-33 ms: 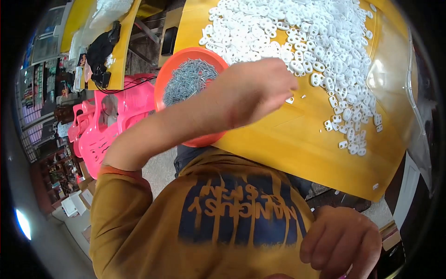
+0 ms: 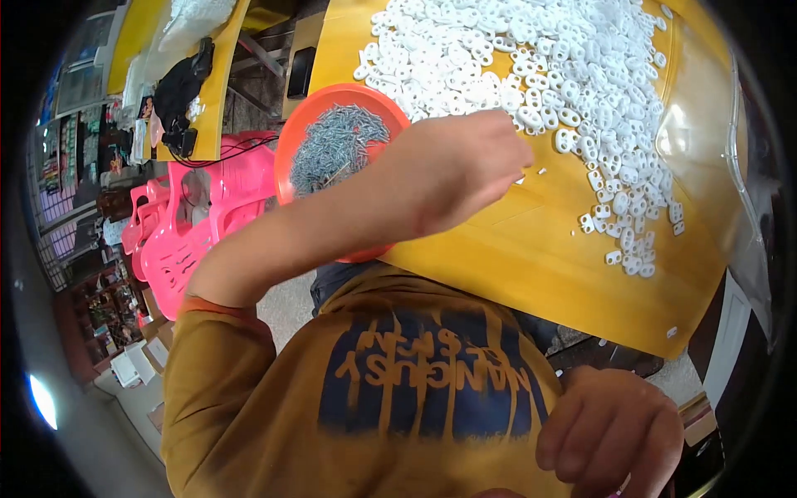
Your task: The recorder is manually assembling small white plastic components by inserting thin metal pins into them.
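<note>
My left hand [image 2: 477, 158] is closed above the yellow tabletop, its fingers curled down and mostly hidden. Whatever those fingers hold does not show. Just by the fingertips lie tiny white bits [image 2: 542, 171] on the table. Beyond the hand spreads a large heap of small white plastic pieces with two holes [image 2: 564, 75]. Under my left forearm stands an orange-red basin [image 2: 286, 158], filled with small silvery metal pins or screws [image 2: 336, 145]. At the lower right, close to my body, my right hand [image 2: 610, 432] is curled shut; a small pinkish-white glint shows at its lower fingers.
The yellow tabletop [image 2: 490, 257] carries a scatter of white pieces on its right side. Clear plastic sheeting [image 2: 706, 133] hangs along the right edge. Pink plastic chairs [image 2: 178, 253] stand to the left, near another yellow table [image 2: 217, 91] with a black bundle [image 2: 178, 95] on it.
My left hand has shifted very slightly, and more of the small white piece by its fingertips is now covered. The right hand stays in place.
</note>
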The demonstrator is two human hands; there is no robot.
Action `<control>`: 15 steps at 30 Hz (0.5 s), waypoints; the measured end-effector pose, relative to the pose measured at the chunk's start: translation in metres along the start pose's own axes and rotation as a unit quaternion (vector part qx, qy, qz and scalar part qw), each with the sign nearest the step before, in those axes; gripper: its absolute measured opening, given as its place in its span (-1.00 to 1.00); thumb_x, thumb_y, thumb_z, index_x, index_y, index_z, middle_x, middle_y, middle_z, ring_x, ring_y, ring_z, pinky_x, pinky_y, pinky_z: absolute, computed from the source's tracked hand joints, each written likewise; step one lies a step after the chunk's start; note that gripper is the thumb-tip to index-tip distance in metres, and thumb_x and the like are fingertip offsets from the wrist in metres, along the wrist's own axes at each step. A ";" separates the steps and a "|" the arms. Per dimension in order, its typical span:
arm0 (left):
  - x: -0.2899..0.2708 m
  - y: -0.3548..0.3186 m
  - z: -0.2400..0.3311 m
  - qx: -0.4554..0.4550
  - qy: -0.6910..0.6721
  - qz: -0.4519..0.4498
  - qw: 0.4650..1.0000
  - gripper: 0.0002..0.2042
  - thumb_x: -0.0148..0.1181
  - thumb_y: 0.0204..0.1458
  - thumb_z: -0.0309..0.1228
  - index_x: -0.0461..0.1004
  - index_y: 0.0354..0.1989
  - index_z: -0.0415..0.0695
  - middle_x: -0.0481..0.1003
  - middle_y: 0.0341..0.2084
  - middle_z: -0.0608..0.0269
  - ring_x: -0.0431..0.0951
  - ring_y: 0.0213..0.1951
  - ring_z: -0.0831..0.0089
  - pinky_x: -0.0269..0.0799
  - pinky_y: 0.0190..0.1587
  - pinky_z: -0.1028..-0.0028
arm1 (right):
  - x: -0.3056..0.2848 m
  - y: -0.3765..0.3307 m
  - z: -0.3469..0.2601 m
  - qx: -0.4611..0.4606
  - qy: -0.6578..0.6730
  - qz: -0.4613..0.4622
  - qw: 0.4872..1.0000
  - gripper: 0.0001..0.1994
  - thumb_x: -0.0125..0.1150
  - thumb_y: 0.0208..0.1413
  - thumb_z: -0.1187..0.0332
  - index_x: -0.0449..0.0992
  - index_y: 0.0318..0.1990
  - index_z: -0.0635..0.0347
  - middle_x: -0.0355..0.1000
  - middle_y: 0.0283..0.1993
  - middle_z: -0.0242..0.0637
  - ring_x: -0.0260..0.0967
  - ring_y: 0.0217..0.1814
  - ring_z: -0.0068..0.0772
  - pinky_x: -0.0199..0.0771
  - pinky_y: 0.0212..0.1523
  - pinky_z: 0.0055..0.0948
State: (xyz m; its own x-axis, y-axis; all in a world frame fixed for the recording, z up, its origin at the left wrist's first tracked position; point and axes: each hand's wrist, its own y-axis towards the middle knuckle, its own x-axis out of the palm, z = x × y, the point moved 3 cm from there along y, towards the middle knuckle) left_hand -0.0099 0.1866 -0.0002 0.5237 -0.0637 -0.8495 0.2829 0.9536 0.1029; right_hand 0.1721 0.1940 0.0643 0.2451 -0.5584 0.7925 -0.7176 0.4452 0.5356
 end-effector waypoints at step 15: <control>0.024 0.003 0.001 0.006 0.045 -0.051 0.998 -0.93 -0.11 -0.17 -0.54 0.22 -0.49 -0.27 0.26 -0.54 0.07 0.36 -0.53 0.14 0.30 -0.54 0.31 | -0.011 -0.006 -0.004 -0.022 -0.056 0.006 0.998 -0.85 0.14 -0.03 0.32 0.42 -0.38 0.21 0.24 -0.73 -0.39 0.02 -0.85 -0.63 -0.12 -0.85 -0.58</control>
State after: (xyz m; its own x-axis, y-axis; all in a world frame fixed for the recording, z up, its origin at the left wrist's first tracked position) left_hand 0.0040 0.1875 -0.0200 0.4181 -0.1340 -0.8985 0.3412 0.9398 0.0186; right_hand 0.1762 0.2005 0.0537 0.1601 -0.6264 0.7629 -0.6904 0.4813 0.5401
